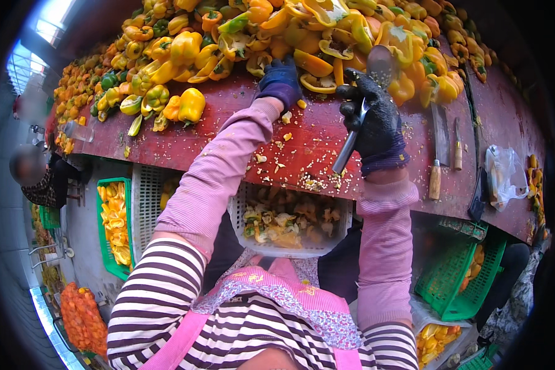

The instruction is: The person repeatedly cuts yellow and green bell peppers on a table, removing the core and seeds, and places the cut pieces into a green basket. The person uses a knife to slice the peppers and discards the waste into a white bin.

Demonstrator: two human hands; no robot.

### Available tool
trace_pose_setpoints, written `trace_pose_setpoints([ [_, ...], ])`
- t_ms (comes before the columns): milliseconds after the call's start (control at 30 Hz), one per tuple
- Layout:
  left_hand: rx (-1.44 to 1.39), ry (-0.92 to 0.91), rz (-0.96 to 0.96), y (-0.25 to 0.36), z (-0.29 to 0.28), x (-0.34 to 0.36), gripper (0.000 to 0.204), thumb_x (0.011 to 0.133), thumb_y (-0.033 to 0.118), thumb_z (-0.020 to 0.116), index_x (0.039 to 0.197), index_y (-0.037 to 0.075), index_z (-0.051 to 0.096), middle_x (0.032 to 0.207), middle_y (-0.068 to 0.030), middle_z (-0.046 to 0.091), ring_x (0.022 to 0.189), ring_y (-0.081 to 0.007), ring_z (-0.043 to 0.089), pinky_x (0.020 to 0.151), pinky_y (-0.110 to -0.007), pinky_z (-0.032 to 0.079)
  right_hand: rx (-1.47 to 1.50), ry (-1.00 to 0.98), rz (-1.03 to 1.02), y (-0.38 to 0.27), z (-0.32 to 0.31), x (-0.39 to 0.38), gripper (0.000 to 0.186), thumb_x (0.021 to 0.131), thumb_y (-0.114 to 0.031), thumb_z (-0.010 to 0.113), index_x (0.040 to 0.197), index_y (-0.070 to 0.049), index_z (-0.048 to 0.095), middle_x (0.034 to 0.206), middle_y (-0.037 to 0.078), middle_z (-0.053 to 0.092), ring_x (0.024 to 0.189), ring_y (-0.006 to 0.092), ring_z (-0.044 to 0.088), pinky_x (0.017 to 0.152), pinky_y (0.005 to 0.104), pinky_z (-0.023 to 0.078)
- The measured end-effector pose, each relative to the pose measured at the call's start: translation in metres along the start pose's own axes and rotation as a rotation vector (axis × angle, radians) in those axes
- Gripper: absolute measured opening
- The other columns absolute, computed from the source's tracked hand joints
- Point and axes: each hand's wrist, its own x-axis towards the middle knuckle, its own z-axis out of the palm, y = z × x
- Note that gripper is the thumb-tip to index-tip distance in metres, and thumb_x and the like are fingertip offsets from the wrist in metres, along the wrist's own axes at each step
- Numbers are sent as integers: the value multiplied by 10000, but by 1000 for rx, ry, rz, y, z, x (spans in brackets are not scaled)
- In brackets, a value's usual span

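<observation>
My left hand (280, 81), in a dark blue glove, reaches to the near edge of a heap of yellow and orange bell peppers (185, 49). Its fingertips touch or go in among the peppers, so their grip is hidden. In a black glove, my right hand (376, 120) is closed round the metal handle of a large spoon (346, 151), whose bowl points away toward the heap. Halved, hollow peppers (354, 31) lie just beyond both hands. Seeds and small core bits (317, 163) are scattered over the red tabletop (228, 145).
Below the table edge, a white basket (296, 251) holds pepper cores. A cleaver (438, 142), a small knife (457, 148) and a plastic bag (502, 176) lie at right. Green crates (129, 228) flank me. Other people (46, 179) sit at left and far right.
</observation>
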Motion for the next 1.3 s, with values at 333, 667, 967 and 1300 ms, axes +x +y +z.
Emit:
trace_pose_setpoints([
  [333,-1369,-223,118,-122,-52,-59,510,793,-99,523,1282,30,589,1192,-72,625,1057,-153,592,937,-276,473,-378,-14,170,31,25,2,458,960,-379,581,1311,-90,532,964,131,707,554,164,635,412,230,434],
  [667,-1107,-34,353,-68,-131,-94,482,923,-8,568,1395,40,489,1251,-143,624,1098,-221,629,954,-289,481,-209,-290,244,91,35,14,379,884,-295,711,1159,-51,617,887,48,643,544,135,583,449,213,413],
  [967,-1816,-82,171,-76,-58,-138,708,994,440,544,1540,167,184,1448,-174,429,1315,-335,469,1091,-457,391,42,-48,395,112,50,12,240,963,-204,595,1166,-79,617,895,53,665,660,144,644,436,171,407],
  [1300,-900,303,130,-99,-56,-93,698,883,276,721,1422,-15,385,1256,-222,578,1140,-276,582,980,-361,472,87,144,372,131,19,41,136,946,-57,575,1075,-12,581,934,109,670,782,211,714,562,200,534],
])
